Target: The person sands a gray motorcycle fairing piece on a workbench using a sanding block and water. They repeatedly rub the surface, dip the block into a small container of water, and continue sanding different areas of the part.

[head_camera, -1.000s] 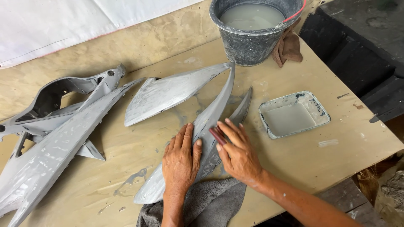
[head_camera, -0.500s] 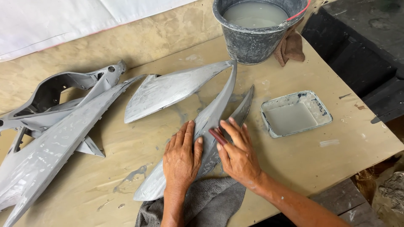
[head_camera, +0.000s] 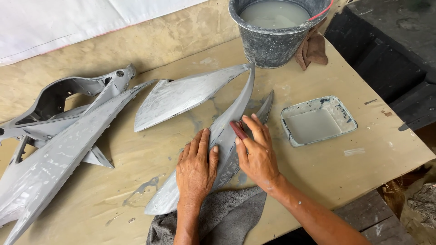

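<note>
Far left: grey frame part (head_camera: 54, 102) and long grey panel (head_camera: 59, 159) on wooden table (head_camera: 377, 154). Centre: curved grey panel (head_camera: 229, 122) lies lengthwise on table, near end over grey towel (head_camera: 227, 215). Your left hand (head_camera: 196, 170) pressed flat on it, fingers spread, gripping nothing. Your right hand (head_camera: 256, 152) pinches small reddish sanding piece (head_camera: 238, 129) against panel ridge. Right: shallow tray (head_camera: 318, 120); bucket (head_camera: 277, 31) behind.

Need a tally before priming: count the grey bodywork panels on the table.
3. One long panel under both hands, left hand and right hand; one pointed panel behind it; one large framed piece at left, possibly several stacked parts.
</note>
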